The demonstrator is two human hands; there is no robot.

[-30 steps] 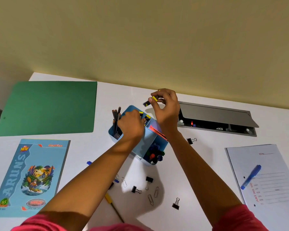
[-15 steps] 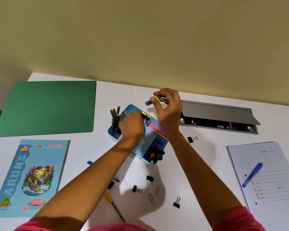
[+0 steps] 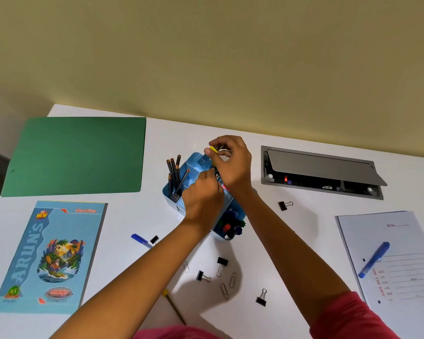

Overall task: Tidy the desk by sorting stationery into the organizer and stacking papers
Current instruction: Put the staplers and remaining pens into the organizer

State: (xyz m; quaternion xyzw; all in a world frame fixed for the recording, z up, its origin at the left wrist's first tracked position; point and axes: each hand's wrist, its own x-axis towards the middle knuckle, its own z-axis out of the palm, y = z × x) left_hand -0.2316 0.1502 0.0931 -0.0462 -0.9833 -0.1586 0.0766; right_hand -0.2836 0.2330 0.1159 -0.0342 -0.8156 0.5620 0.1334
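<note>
Blue organizer [image 3: 229, 204] sat mid-way along the table [image 3: 291, 241]; my right hand [image 3: 233, 167] pinched a yellow piece [image 3: 214, 149] just above its far end. Left hand [image 3: 202, 195] lay on it, grip unclear. Next, I judged: lower, release.

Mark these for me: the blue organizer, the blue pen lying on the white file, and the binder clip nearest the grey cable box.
blue organizer [image 3: 194, 159], head view, back corner of its rim.
blue pen [image 3: 374, 259], head view, middle of its barrel.
binder clip [image 3: 282, 206], head view, its black body.
</note>
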